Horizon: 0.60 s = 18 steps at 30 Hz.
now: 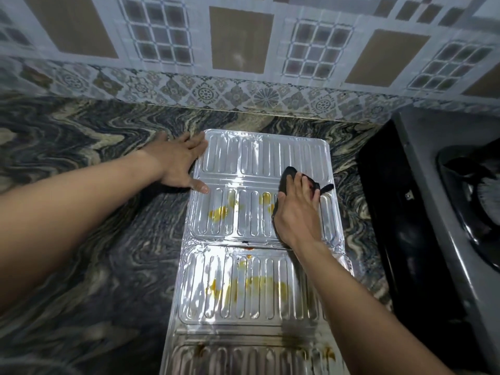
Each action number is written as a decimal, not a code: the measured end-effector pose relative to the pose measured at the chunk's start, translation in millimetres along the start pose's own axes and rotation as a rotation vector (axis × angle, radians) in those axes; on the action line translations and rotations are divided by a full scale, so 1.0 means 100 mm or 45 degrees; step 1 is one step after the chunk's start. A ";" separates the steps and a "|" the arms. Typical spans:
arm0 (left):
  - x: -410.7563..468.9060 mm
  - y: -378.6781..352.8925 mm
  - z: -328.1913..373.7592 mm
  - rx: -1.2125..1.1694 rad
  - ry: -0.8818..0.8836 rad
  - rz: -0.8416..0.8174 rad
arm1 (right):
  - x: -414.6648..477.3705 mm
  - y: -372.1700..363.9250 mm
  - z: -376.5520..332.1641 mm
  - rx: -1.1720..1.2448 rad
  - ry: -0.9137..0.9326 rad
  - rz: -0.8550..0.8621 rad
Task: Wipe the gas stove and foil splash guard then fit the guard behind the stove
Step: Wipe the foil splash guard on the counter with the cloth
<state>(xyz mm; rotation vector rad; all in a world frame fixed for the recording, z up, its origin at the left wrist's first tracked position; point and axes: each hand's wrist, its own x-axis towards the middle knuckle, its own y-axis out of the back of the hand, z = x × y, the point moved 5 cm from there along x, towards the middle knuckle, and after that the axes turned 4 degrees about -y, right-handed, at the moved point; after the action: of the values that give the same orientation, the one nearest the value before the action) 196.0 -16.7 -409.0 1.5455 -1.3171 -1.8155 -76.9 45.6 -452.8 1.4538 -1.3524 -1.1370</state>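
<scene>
- The ribbed, shiny silver foil splash guard [259, 239] lies flat on the dark marbled stone countertop [81, 212], unfolded into panels that run from the 12 o'clock end near the wall down to 6 o'clock at the bottom of the view.
- Yellow-orange greasy stains [219, 213] mark the second panel from the wall; more yellow smears spread over the panel below it, and brown spots sit on the nearest panel.
- The left hand [178, 163] lies open and flat, palm down, at about 10 o'clock from the guard's middle — fingers spread on the far-left corner, thumb resting on the left edge, gripping nothing.
- The right hand [297, 212] presses a crumpled black cloth [286, 180] onto the second panel's right side, at about 2 o'clock from the guard's middle; the fingers are spread over the cloth, which pokes out beyond the fingertips.
- The dark grey gas stove [446, 212] stands at 3 o'clock, just beside the guard, a black burner ring showing on its top.
- The patterned tiled wall [243, 63] rises at 12 o'clock.
</scene>
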 end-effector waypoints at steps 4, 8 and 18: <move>-0.22 -0.07 0.08 -0.100 -0.103 0.013 | 0.01 0.04 0.00 0.047 0.007 -0.023; -0.38 -0.30 0.12 -0.055 -0.136 -0.083 | 0.05 0.06 -0.03 0.064 0.020 -0.011; -0.36 -0.41 0.13 -0.170 -0.112 -0.083 | -0.03 -0.08 -0.96 0.165 0.288 -0.111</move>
<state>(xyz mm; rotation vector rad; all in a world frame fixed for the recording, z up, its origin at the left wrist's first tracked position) 205.0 36.2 -425.6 1.4688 -1.1703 -1.9891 17.9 48.4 -437.0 1.6947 -1.2323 -0.9204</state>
